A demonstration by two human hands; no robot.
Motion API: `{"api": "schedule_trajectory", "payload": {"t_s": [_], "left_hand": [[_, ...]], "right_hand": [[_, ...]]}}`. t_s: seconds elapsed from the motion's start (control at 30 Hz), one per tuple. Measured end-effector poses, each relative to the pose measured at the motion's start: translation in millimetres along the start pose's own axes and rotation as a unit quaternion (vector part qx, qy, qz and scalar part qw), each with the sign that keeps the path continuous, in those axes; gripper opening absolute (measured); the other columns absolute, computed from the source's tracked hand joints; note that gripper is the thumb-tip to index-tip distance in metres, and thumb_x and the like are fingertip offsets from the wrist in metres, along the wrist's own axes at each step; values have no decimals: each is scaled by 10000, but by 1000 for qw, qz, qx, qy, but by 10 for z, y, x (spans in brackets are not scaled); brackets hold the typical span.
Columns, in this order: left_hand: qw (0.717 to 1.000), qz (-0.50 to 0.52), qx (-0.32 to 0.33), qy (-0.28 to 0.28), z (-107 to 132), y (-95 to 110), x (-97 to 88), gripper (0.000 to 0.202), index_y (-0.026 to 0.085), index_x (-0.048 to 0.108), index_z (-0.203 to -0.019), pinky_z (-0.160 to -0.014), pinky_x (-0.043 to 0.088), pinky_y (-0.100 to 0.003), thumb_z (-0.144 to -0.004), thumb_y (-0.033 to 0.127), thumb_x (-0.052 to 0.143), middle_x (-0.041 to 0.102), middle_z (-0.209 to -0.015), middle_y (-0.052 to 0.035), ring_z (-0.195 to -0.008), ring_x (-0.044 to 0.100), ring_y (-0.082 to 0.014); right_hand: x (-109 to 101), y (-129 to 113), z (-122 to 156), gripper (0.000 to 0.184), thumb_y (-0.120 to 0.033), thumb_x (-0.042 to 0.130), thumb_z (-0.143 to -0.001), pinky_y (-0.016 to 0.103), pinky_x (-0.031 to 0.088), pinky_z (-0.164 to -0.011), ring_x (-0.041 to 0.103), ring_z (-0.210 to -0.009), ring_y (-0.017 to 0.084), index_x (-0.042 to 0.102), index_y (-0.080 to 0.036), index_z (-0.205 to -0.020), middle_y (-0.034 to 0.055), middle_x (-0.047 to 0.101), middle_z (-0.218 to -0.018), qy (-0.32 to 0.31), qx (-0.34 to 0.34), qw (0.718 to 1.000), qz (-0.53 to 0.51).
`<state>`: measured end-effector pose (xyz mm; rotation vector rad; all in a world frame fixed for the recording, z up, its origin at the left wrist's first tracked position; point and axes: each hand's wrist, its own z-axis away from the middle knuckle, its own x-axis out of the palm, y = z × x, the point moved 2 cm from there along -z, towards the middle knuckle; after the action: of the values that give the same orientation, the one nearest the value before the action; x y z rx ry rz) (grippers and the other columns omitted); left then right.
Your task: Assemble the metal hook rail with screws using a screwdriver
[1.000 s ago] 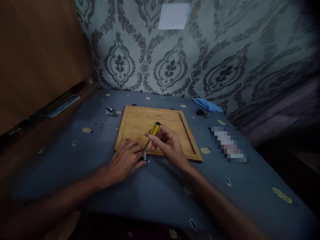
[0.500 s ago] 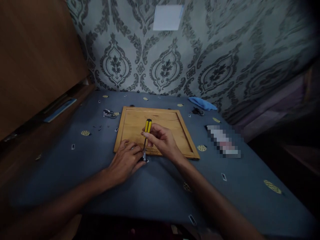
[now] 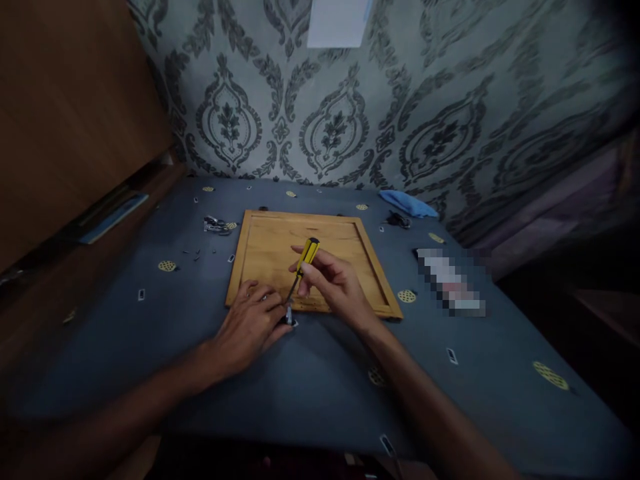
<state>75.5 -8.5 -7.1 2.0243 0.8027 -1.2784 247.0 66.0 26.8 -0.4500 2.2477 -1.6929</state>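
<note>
Head view, left to right. A brown cabinet (image 3: pixel 75 100) stands along the table's (image 3: pixel 310 393) left edge, with a blue strip (image 3: pixel 109 217) lying at its foot. Toward the table's far left corner sits a clump of metal parts (image 3: pixel 215 224), and a few tiny screws (image 3: pixel 193 253) lie scattered just nearer.

The left hand (image 3: pixel 250 325) lies palm down on the table at the near edge of the board (image 3: pixel 270 247), knuckles up. Its fingers are drawn together, and the thumb and forefinger tips are pinched on a small metal fitting (image 3: pixel 289 315). The fitting sits right against the board's near rim, left of that rim's middle.

The screwdriver (image 3: pixel 306 259) stands tilted over it, the yellow and black handle leaning up and to the right. The thin shaft runs down to the fitting. Whether the tip is seated is too small to tell. The right hand (image 3: pixel 336 287) hovers above the board's near half, fingers and thumb pressed together around the handle's lower part.

The board lies flat near the table's middle, closer to the far edge.

Past its far right corner are a dark object (image 3: pixel 398 219) and a blue rag (image 3: pixel 407 203), the rag near the wall. A blurred-out patch (image 3: pixel 450 280) lies beside the board's right edge.
</note>
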Motion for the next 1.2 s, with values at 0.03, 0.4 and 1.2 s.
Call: {"api": "schedule_trajectory", "payload": {"t_s": [0.03, 0.4, 1.2], "left_hand": [[1000, 3, 1, -1, -1, -2, 1, 204, 182, 736, -1103, -1037, 431, -488, -1024, 351, 652, 758, -1031, -62, -1073, 645, -258], [1000, 4, -3, 9, -10, 17, -7, 198, 167, 740, -1086, -1025, 416, -474, -1001, 339, 695, 763, -1019, -54, -1065, 647, -257], [999, 1, 7, 36, -7, 27, 4, 184, 160, 738, -1041, -994, 413, -453, -967, 328, 744, 766, -1004, -42, -1025, 650, -254]], "right_hand": [[-3, -1, 3, 511, -647, 759, -858, 278, 572, -581, 610, -532, 104, 736, -186, -1076, 5, 715, -777, 1, 3, 1000, 1], [21, -66, 18, 408, -555, 861, -788, 260, 545, -531, 576, -501, 103, 708, -204, -931, -25, 679, -695, 11, 15, 1000, -4], [-1, -80, 36, 396, -557, 838, -810, 266, 523, -537, 569, -520, 112, 728, -196, -930, -23, 638, -667, -1, 8, 1000, 13]]}}
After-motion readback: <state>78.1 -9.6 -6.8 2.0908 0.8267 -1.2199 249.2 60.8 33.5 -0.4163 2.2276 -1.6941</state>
